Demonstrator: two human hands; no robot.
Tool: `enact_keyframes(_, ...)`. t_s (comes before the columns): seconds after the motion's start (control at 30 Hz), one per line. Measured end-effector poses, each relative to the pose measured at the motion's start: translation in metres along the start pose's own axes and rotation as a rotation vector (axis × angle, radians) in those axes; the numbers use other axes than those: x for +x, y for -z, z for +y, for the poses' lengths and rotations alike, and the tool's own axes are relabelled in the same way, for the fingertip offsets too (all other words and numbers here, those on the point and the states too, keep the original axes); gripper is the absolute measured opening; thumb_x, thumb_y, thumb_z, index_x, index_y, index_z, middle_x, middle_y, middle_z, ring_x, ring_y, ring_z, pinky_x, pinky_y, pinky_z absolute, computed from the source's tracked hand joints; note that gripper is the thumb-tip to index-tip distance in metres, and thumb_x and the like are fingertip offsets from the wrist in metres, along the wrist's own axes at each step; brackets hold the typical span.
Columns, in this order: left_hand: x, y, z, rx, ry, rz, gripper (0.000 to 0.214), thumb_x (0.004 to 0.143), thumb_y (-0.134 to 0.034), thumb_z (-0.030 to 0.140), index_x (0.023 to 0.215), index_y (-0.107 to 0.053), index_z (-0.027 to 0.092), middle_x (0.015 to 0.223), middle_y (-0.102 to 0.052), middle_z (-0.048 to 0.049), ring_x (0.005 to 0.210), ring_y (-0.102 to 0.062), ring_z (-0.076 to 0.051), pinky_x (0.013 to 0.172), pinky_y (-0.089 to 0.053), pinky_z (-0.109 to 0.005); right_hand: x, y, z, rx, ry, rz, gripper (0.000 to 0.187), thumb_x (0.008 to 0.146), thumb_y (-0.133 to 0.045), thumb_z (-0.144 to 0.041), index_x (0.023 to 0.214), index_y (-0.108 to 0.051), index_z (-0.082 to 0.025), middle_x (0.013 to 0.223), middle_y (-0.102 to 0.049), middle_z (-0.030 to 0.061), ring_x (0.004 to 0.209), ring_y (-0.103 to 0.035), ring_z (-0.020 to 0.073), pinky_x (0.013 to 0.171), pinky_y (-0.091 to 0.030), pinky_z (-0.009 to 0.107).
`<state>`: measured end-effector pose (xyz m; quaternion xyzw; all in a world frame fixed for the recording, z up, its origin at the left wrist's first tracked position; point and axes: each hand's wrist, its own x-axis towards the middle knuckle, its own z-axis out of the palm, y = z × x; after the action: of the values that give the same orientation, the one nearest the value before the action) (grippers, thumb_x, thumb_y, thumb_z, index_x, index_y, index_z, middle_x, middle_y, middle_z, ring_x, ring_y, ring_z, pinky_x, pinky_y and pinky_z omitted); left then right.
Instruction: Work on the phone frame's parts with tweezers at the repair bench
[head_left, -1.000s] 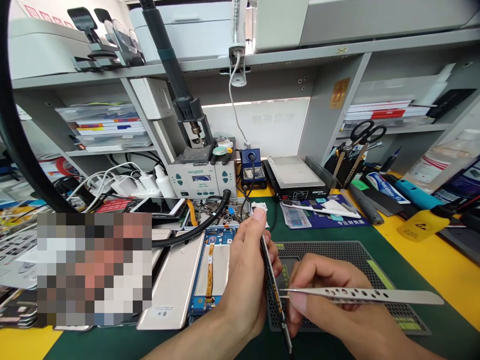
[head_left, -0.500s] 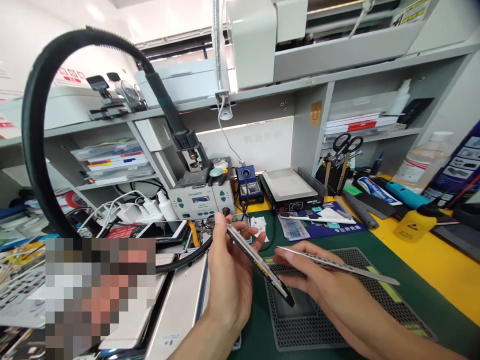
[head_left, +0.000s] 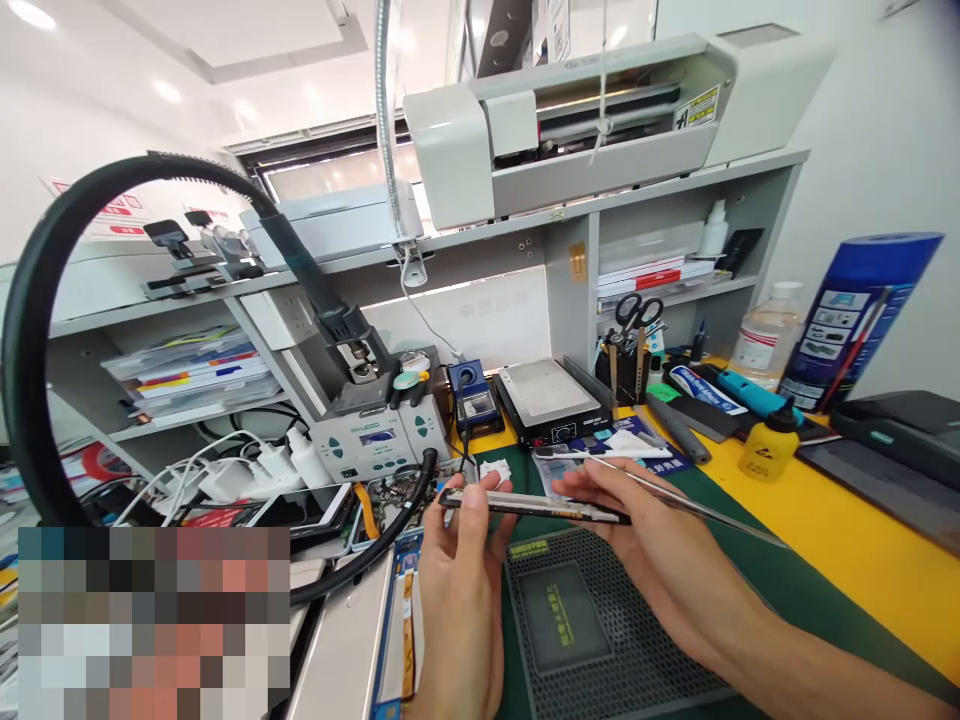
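A slim phone (head_left: 536,507), its metal side showing and its ends dark, is held almost level and edge-on above the mat. My left hand (head_left: 469,570) grips its left end, thumb on the near side and fingers behind. Metal tweezers (head_left: 697,508) lie across my right hand (head_left: 637,525), pointing back to the right, and the hand is closed on them. Its fingers also meet the phone's right end. The phone's broad faces are hidden from me. Below is a grey perforated work mat (head_left: 630,640) with a smooth rectangular panel.
At the left are a hot-air station (head_left: 375,440), its looping black hose (head_left: 19,330), and several device panels (head_left: 349,630). A heating plate (head_left: 555,400) stands behind my hands. To the right are a yellow bottle (head_left: 770,445) and a grey-handled tool (head_left: 679,427).
The phone has gone from a steep slant to nearly level, and my right fingers have come to its right end. My view has tilted up and shifted right.
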<state>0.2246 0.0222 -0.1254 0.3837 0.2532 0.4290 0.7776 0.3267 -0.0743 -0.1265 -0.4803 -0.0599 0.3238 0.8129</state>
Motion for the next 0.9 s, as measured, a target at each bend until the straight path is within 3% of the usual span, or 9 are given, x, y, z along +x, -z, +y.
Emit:
enact_keyframes(0.1,-0.005,-0.001,-0.003,-0.045,0.037,-0.035,0.054,0.083,-0.080,0.042,0.126,-0.054,0.021,0.128,-0.070,-0.0160,0.122,-0.065,-0.030,0.113,-0.044,-0.051,0.005,0.003,-0.006,-0.119,0.161,0.024,0.026,0.077,-0.081,-0.044,0.076,-0.069,-0.021,0.085,-0.074,0.0066,0.096,-0.068,0.0297,0.091,-0.053,0.043)
enact_keyframes(0.23,-0.008,-0.001,-0.008,-0.098,0.111,-0.049,0.063,0.068,-0.093,0.037,0.119,-0.060,0.017,0.128,-0.071,-0.0188,0.119,-0.068,-0.032,0.111,-0.048,-0.048,0.008,0.007,-0.004,-0.217,0.272,0.034,0.028,0.083,-0.074,-0.045,0.069,-0.066,-0.022,0.076,-0.071,0.0039,0.084,-0.067,0.0270,0.085,-0.052,0.040)
enact_keyframes(0.43,-0.014,-0.001,-0.021,-0.065,0.152,-0.093,0.070,0.061,-0.096,0.037,0.118,-0.059,0.020,0.108,-0.079,-0.0163,0.112,-0.071,-0.034,0.107,-0.050,-0.052,0.001,0.009,0.004,-0.394,0.329,0.013,0.028,0.088,-0.069,-0.043,0.069,-0.066,-0.022,0.075,-0.072,0.0018,0.079,-0.067,0.0242,0.080,-0.049,0.035)
enact_keyframes(0.57,-0.016,-0.002,-0.018,-0.080,0.164,-0.070,0.059,0.063,-0.094,0.037,0.110,-0.063,0.020,0.105,-0.080,-0.0152,0.108,-0.073,-0.035,0.102,-0.055,-0.051,-0.002,0.012,-0.004,-0.479,0.304,-0.042,0.026,0.086,-0.072,-0.044,0.073,-0.069,-0.022,0.079,-0.073,0.0026,0.083,-0.067,0.0257,0.079,-0.048,0.035)
enact_keyframes(0.73,-0.019,0.000,-0.012,-0.064,0.180,-0.091,0.051,0.066,-0.091,0.037,0.108,-0.067,0.021,0.105,-0.080,-0.0142,0.106,-0.074,-0.033,0.102,-0.055,-0.050,-0.009,0.015,-0.028,-0.328,0.320,-0.277,0.019,0.083,-0.071,-0.032,0.068,-0.068,-0.022,0.095,-0.073,0.0049,0.114,-0.062,0.0317,0.101,-0.044,0.041)
enact_keyframes(0.9,-0.022,0.004,-0.014,-0.022,0.164,-0.105,0.053,0.065,-0.091,0.041,0.110,-0.071,0.023,0.105,-0.080,-0.0113,0.109,-0.073,-0.034,0.100,-0.056,-0.050,-0.016,0.015,-0.040,-0.263,0.175,-0.516,0.018,0.079,-0.068,-0.023,0.062,-0.062,-0.022,0.092,-0.072,0.0070,0.112,-0.062,0.0333,0.104,-0.045,0.049)
